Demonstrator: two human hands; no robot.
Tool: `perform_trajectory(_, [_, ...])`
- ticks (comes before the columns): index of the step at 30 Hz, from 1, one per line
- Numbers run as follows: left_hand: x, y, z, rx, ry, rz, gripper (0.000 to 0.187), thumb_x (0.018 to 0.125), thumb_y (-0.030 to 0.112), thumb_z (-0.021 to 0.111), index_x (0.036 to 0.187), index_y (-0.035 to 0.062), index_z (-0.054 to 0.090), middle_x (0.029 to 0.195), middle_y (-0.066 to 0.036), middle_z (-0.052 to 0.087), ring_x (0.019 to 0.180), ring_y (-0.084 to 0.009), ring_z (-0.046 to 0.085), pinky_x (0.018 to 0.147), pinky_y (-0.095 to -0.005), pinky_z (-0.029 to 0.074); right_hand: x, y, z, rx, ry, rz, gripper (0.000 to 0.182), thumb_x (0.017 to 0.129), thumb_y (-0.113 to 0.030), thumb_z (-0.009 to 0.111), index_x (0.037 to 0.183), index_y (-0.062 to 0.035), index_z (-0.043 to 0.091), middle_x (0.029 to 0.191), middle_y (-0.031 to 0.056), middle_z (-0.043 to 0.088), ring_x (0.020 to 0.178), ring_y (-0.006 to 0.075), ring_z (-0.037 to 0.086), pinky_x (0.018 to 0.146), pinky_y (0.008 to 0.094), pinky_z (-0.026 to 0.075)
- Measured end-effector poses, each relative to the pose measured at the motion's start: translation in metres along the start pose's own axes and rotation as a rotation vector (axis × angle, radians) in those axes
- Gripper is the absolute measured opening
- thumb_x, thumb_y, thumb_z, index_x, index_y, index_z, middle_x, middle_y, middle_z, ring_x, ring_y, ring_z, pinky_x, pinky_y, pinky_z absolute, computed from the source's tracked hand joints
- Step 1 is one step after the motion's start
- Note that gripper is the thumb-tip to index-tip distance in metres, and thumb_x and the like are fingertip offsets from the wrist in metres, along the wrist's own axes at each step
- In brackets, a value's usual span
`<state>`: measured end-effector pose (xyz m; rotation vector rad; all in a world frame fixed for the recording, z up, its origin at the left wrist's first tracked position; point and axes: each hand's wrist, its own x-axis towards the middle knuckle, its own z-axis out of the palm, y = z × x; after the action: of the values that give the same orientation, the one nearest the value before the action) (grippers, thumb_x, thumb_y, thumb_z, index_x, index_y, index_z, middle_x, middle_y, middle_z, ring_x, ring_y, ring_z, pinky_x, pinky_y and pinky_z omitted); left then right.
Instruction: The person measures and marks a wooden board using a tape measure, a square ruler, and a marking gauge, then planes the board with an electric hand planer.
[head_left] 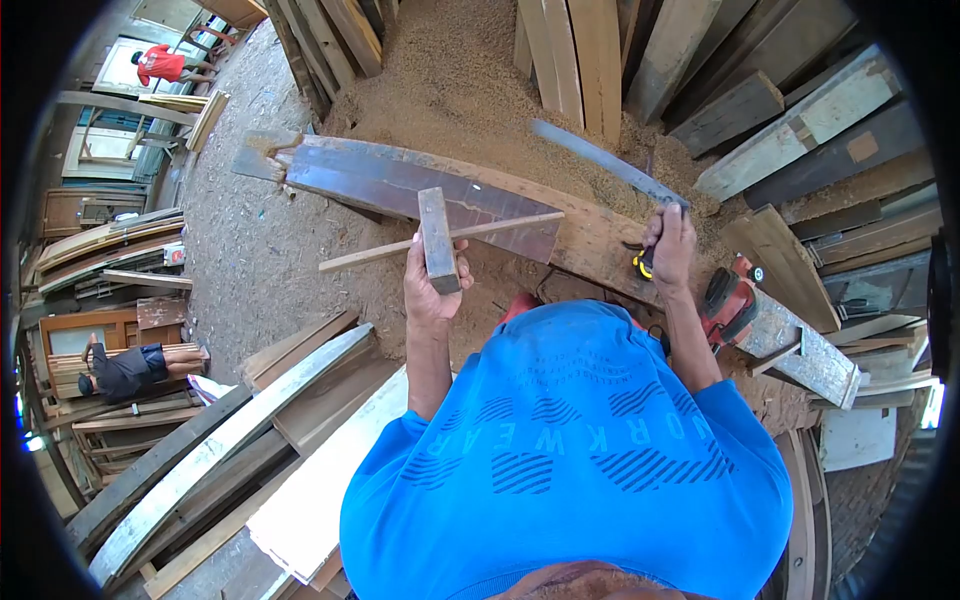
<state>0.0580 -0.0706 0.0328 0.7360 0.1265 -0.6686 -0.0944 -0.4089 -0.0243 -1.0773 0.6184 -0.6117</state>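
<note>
My left hand [434, 278] is closed around a worn wooden block [437, 238]. A long thin wooden strip [370, 256] crosses beneath the block in the same grip, sticking out on both sides. In my closed right hand [672, 248] is a long flat metal strip [608, 163], its far end pointing up and left. A yellow and black tape measure [643, 264] shows against the left side of that hand. Below both hands lies a long plank bench [600, 238] with a dark, smooth board [370, 178] on it.
A red power tool [728, 308] rests to the right by a pale board [800, 355]. Timber [660, 60] leans beyond the sawdust [440, 70]; more planks [225, 455] lie left. Two people, one in red [165, 65] and one in dark clothes [130, 370], are farther left.
</note>
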Motion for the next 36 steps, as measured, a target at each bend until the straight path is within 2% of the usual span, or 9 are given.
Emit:
perform_trajectory(3, [0.0, -0.001, 0.002, -0.013, -0.011, 0.002, 0.053, 0.104, 0.054, 0.041, 0.125, 0.0091, 0.06, 0.1, -0.017, 0.07, 0.064, -0.0214, 0.067, 0.049, -0.0337, 0.054, 0.008, 0.035, -0.005, -0.967, -0.095, -0.271, 0.032, 0.1, -0.037, 0.057, 0.106, -0.0058, 0.062, 0.08, 0.011, 0.063, 0.076, 0.0267, 0.064, 0.07, 0.0418, 0.054])
perform_trajectory(6, [0.002, -0.002, 0.003, -0.002, -0.044, 0.028, 0.056, 0.104, 0.056, 0.04, 0.123, 0.0083, 0.062, 0.1, -0.017, 0.07, 0.064, -0.0215, 0.066, 0.05, -0.0338, 0.054, 0.004, 0.084, -0.017, -1.317, -0.41, -0.154, 0.035, 0.093, -0.035, 0.064, 0.116, -0.0083, 0.063, 0.1, 0.0186, 0.066, 0.094, 0.0398, 0.065, 0.083, 0.0531, 0.051])
perform_trajectory(10, [-0.001, -0.005, 0.002, 0.011, -0.085, 0.057, 0.057, 0.104, 0.057, 0.038, 0.126, 0.0088, 0.06, 0.101, -0.017, 0.07, 0.065, -0.0229, 0.067, 0.051, -0.0344, 0.054, -0.003, 0.171, -0.062, -1.587, -0.489, -0.289, 0.037, 0.088, -0.033, 0.067, 0.118, -0.0114, 0.064, 0.117, 0.019, 0.062, 0.108, 0.0412, 0.06, 0.089, 0.0541, 0.049])
perform_trajectory(15, [-0.007, -0.009, 0.001, -0.04, -0.064, 0.057, 0.057, 0.104, 0.057, 0.038, 0.131, 0.0107, 0.057, 0.105, -0.019, 0.069, 0.069, -0.0251, 0.067, 0.056, -0.0356, 0.054, -0.008, 0.17, -0.057, -1.759, -0.481, -0.191, 0.041, 0.085, -0.032, 0.069, 0.121, -0.0128, 0.064, 0.123, 0.0185, 0.06, 0.118, 0.0417, 0.054, 0.093, 0.052, 0.049])
perform_trajectory(21, [-0.003, -0.018, -0.005, -0.089, -0.07, 0.035, 0.058, 0.102, 0.057, 0.04, 0.136, 0.0119, 0.053, 0.11, -0.02, 0.068, 0.073, -0.0259, 0.066, 0.06, -0.0349, 0.054, -0.01, 0.151, -0.038, -1.869, -0.504, -0.037, 0.04, 0.082, -0.028, 0.072, 0.117, -0.0096, 0.067, 0.122, 0.0157, 0.06, 0.117, 0.0418, 0.055, 0.094, 0.0512, 0.05])
perform_trajectory(27, [0.001, -0.021, -0.001, -0.064, -0.098, 0.043, 0.057, 0.103, 0.057, 0.039, 0.135, 0.0122, 0.053, 0.109, -0.02, 0.068, 0.071, -0.0264, 0.066, 0.062, -0.037, 0.054, -0.016, 0.158, -0.054, -1.757, -0.503, -0.068, 0.043, 0.084, -0.025, 0.068, 0.123, -0.0072, 0.063, 0.127, 0.0191, 0.059, 0.124, 0.0431, 0.053, 0.1, 0.0553, 0.048])
perform_trajectory(30, [0.001, -0.022, 0.007, -0.067, -0.086, 0.064, 0.056, 0.104, 0.056, 0.036, 0.132, 0.011, 0.054, 0.105, -0.018, 0.069, 0.068, -0.0267, 0.067, 0.059, -0.0376, 0.055, -0.011, 0.112, -0.022, -1.653, -0.598, 0.123, 0.048, 0.09, -0.024, 0.064, 0.134, -0.0064, 0.056, 0.135, 0.0194, 0.056, 0.128, 0.0358, 0.053, 0.105, 0.0487, 0.046])
perform_trajectory(33, [0.001, -0.029, 0.007, -0.063, -0.13, 0.058, 0.057, 0.105, 0.056, 0.033, 0.134, 0.0108, 0.053, 0.106, -0.017, 0.069, 0.076, -0.026, 0.068, 0.065, -0.0381, 0.056, -0.017, 0.034, 0.025, -0.87, -0.768, 0.159, 0.053, 0.1, -0.031, 0.058, 0.146, -0.0074, 0.047, 0.141, 0.016, 0.054, 0.129, 0.0269, 0.053, 0.106, 0.0408, 0.045])
perform_trajectory(36, [0.009, -0.042, 0.014, -0.057, -0.074, 0.024, 0.056, 0.105, 0.055, 0.033, 0.136, 0.0113, 0.052, 0.11, -0.016, 0.068, 0.086, -0.0249, 0.067, 0.072, -0.0385, 0.056, -0.035, -0.022, 0.076, -0.476, -0.867, 0.027, 0.057, 0.105, -0.041, 0.05, 0.151, -0.0087, 0.042, 0.142, 0.0109, 0.053, 0.125, 0.0207, 0.052, 0.106, 0.0358, 0.044])
